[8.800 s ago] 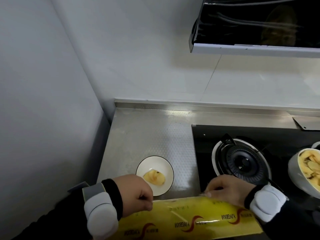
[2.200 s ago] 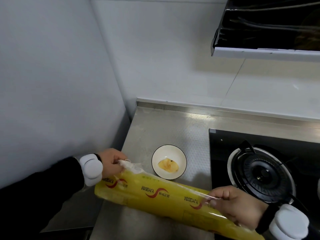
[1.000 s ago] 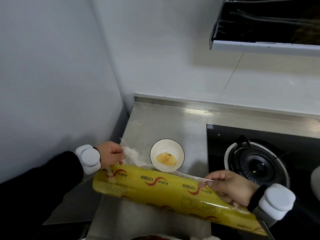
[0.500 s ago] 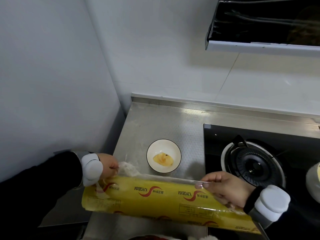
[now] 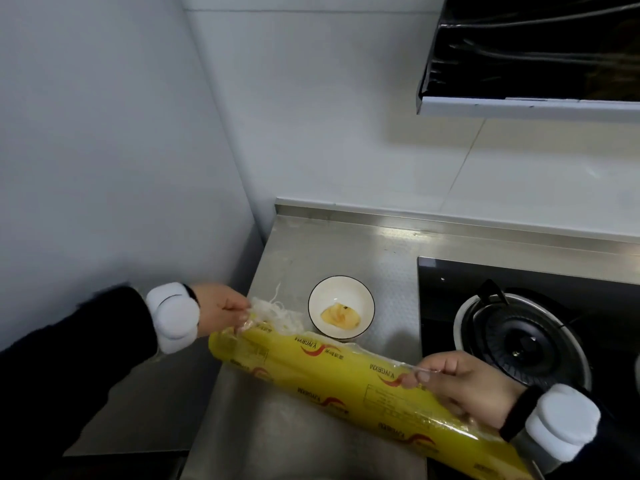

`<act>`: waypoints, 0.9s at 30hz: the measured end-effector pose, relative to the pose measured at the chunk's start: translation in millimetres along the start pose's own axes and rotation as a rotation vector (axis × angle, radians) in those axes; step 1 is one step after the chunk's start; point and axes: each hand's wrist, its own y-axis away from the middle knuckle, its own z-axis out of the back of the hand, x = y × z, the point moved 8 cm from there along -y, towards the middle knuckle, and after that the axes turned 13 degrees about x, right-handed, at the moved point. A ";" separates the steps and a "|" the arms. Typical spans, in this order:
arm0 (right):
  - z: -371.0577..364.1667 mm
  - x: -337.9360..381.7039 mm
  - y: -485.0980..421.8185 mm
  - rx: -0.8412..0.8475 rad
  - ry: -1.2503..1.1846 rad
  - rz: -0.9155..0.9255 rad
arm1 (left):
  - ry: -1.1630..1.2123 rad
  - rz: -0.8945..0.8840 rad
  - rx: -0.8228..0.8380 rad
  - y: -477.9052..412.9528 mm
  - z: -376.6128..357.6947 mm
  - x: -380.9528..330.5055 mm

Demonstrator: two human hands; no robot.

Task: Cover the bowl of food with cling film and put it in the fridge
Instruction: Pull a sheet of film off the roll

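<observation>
A small white bowl with a dark rim stands uncovered on the steel counter; a little yellow food lies in it. In front of the bowl a long yellow cling film roll slants from upper left to lower right. My left hand pinches a crumpled white bunch of film at the roll's left end, just left of the bowl. My right hand grips the roll's right part, thumb and finger nipping a film edge.
A black gas hob with a round burner lies right of the bowl. A range hood hangs at the upper right. White walls close the left and back. The counter's left edge drops off beside my left hand.
The roll has tilted, its left end rising toward the bowl. My left hand has lifted the bunched film a little up and right. My right hand has shifted lower and rightward in view.
</observation>
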 end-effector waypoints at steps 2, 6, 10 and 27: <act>-10.8 9.7 6.5 0.004 0.028 0.065 | 0.023 -0.089 -0.049 6.0 -7.2 -0.5; -22.8 33.9 19.1 0.048 0.133 0.181 | 0.843 -0.255 -0.290 17.4 -25.0 14.3; -12.3 48.6 29.8 -0.030 0.078 0.267 | 1.487 -0.368 -0.466 22.5 -42.7 26.0; 40.7 129.3 22.2 -0.186 0.083 0.482 | 1.537 -0.588 -0.111 5.8 28.7 -19.7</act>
